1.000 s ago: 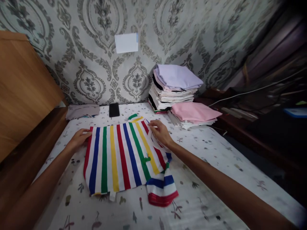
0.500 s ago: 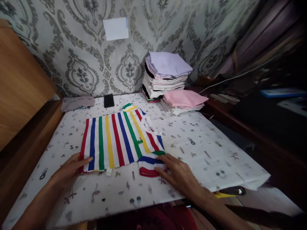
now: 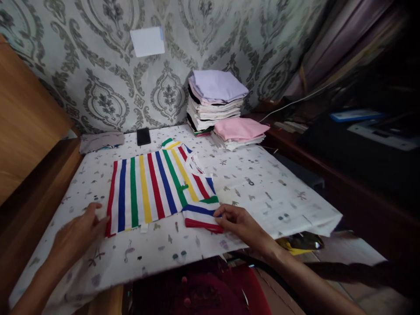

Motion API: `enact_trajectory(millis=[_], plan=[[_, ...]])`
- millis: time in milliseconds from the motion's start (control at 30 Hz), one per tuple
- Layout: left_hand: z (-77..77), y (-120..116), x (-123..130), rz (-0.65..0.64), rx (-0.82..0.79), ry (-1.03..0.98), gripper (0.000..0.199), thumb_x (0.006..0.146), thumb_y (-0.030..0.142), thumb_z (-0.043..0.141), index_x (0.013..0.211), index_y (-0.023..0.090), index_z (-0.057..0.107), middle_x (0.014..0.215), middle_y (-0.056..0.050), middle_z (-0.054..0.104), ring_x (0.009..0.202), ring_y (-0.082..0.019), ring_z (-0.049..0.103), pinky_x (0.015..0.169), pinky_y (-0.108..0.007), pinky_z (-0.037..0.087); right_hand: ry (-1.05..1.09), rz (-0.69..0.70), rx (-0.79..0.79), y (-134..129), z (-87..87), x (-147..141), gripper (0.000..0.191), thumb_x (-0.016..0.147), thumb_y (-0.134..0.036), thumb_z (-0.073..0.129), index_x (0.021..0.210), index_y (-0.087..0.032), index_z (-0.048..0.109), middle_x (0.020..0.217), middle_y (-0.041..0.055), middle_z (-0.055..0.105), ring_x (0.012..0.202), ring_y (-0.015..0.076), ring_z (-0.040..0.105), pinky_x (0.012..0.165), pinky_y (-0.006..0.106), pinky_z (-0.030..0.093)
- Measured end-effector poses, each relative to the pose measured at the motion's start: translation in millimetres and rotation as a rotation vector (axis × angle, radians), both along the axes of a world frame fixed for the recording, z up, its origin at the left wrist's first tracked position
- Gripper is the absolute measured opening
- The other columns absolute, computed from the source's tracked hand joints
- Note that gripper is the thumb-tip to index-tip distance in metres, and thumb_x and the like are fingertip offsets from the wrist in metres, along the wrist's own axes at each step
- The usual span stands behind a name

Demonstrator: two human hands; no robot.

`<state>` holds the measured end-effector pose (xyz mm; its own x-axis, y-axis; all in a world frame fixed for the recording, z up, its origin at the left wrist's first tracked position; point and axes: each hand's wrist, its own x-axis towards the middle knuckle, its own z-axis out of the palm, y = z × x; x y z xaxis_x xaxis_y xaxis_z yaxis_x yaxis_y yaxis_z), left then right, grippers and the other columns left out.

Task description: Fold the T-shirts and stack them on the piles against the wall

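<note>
A striped T-shirt (image 3: 154, 186) in white, red, blue, green and yellow lies flat on the printed white table cover (image 3: 157, 271). Its hem points left and its neckline right; a small green motif sits on the chest. My right hand (image 3: 238, 221) pinches the edge of the near sleeve between thumb and fingers. Just off the hem's near corner, my left hand (image 3: 78, 232) is lifted with thumb and forefinger apart, holding nothing. A small white tag shows along the shirt's near side.
Behind the shirt stand a tall stack of folded clothes (image 3: 216, 100) and a lower pile topped with pink cloth (image 3: 241, 129). A black phone-like object (image 3: 143, 136) and folded grey cloth (image 3: 101, 142) lie at the back left. A wooden panel (image 3: 29, 118) borders the left side.
My left hand has let go of the shirt's hem and moved slightly left. My right hand stays at the sleeve, which now lies flatter. The view has shifted a little.
</note>
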<state>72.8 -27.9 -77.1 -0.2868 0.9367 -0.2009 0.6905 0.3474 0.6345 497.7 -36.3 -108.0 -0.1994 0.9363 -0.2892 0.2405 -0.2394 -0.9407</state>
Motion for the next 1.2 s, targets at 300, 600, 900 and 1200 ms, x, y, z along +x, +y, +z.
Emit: enact_trajectory(millis=[300, 600, 900, 1200], plan=[[-6.3, 72, 168, -1.024, 0.251, 0.081, 0.047, 0.099, 0.047, 0.041, 0.139, 0.024, 0.053, 0.15, -0.009, 0.049, 0.139, -0.028, 0.042, 0.114, -0.045, 0.035, 0.187, 0.017, -0.139, -13, -1.0, -2, 0.04, 0.072, -0.057, 0.072, 0.079, -0.02, 0.057, 0.057, -0.0012, 0.064, 0.048, 0.0116, 0.058, 0.05, 0.024, 0.046], [-18.5, 84, 205, -1.376, 0.284, 0.062, 0.057, 0.101, 0.051, 0.036, 0.153, 0.028, 0.032, 0.16, -0.009, 0.034, 0.148, -0.024, 0.031, 0.122, -0.047, 0.024, -0.206, 0.122, 0.419, 75, 23.3, -4, 0.024, 0.092, -0.039, 0.053, 0.088, -0.018, 0.064, 0.069, 0.0012, 0.066, 0.061, 0.0139, 0.061, 0.056, 0.024, 0.048], [-41.6, 180, 80, -0.709, 0.226, 0.354, 0.061, 0.097, 0.052, 0.038, 0.148, 0.018, 0.041, 0.159, -0.015, 0.035, 0.149, -0.028, 0.027, 0.121, -0.054, 0.017, -0.659, 0.417, 0.927, 239, -20.9, -103, 0.034, 0.095, -0.026, 0.052, 0.126, -0.015, 0.06, 0.139, 0.0176, 0.058, 0.135, 0.0286, 0.049, 0.111, 0.046, 0.041], [-50.5, 189, -3, -0.382, 0.301, 0.429, 0.051, 0.094, 0.046, 0.039, 0.134, 0.018, 0.054, 0.147, -0.016, 0.052, 0.14, -0.032, 0.041, 0.118, -0.055, 0.022, -0.665, 0.134, 0.792, 294, -32.1, -50, 0.027, 0.092, -0.017, 0.049, 0.11, -0.015, 0.069, 0.117, 0.0122, 0.07, 0.11, 0.023, 0.063, 0.099, 0.039, 0.047]])
